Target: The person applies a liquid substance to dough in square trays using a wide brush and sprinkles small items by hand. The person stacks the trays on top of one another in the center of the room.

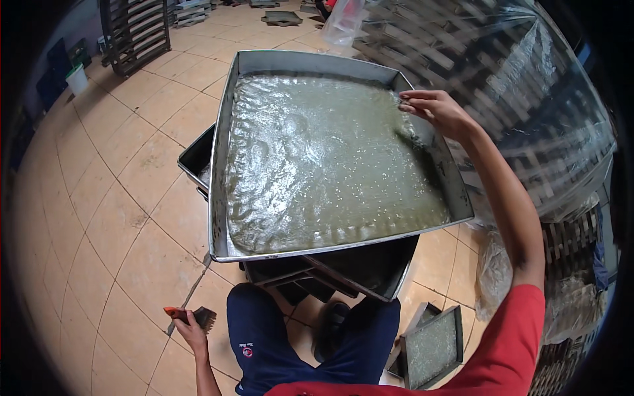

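Note:
A large square metal tray (317, 64) sits in front of me on a stack of darker trays (376, 267). Inside it lies a flat sheet of greenish dough (330, 165), glossy on its left part and dotted with small white specks on the right. My right hand (432, 112) reaches over the tray's right wall near the far corner, fingertips pinched together; what they hold, if anything, is too small to make out. Low on the left, away from the tray, my left hand (193, 335) grips a brush (207, 321) with an orange-tipped handle and dark bristles.
Wooden racks wrapped in clear plastic (528, 119) stand close on the right. Smaller trays (432, 346) lie on the tiled floor (145, 198) by my right leg. At the back left are a dark slatted rack (137, 36) and a white bucket (77, 81).

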Demonstrator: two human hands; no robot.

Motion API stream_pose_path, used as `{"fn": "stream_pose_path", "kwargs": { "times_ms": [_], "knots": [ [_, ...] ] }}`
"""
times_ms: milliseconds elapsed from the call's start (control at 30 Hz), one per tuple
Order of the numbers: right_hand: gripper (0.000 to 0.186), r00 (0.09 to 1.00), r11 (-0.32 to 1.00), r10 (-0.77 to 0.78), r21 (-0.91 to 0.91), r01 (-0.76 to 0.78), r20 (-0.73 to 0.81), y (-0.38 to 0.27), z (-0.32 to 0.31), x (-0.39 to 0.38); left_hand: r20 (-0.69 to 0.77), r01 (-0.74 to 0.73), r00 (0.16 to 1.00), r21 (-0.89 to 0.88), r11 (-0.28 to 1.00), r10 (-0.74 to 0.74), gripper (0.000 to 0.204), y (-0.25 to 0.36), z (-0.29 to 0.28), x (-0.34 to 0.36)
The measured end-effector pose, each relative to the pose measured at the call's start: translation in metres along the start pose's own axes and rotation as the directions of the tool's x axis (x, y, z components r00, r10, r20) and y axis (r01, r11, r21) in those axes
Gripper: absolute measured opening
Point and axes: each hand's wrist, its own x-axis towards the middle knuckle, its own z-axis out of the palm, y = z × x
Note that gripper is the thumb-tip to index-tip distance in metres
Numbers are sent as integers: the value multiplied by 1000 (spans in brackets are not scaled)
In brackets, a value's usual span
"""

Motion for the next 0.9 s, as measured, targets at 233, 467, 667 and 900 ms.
{"fn": "stream_pose_path", "kwargs": {
  "times_ms": [233, 467, 667, 900],
  "knots": [
    [30, 979, 994, -110, 3, 111, 173, -1, 23, 66, 10, 74, 997, 33, 997, -74, 24, -1, 1, -15],
    [33, 962, 985, -23, -157, 68, 272, -17, 27, -6, -128, 74, 990, 73, 995, -65, 29, -53, -29, -13],
    [30, 890, 859, -168, -380, 343, 425, -47, 96, 15, -106, 34, 994, 115, 993, -22, 31, -58, -33, 3],
    [26, 602, 491, -710, -357, 795, 364, -50, 145, 62, -13, -3, 1000, 0, 1000, 3, 26, 15, -18, 6]
  ]
}}
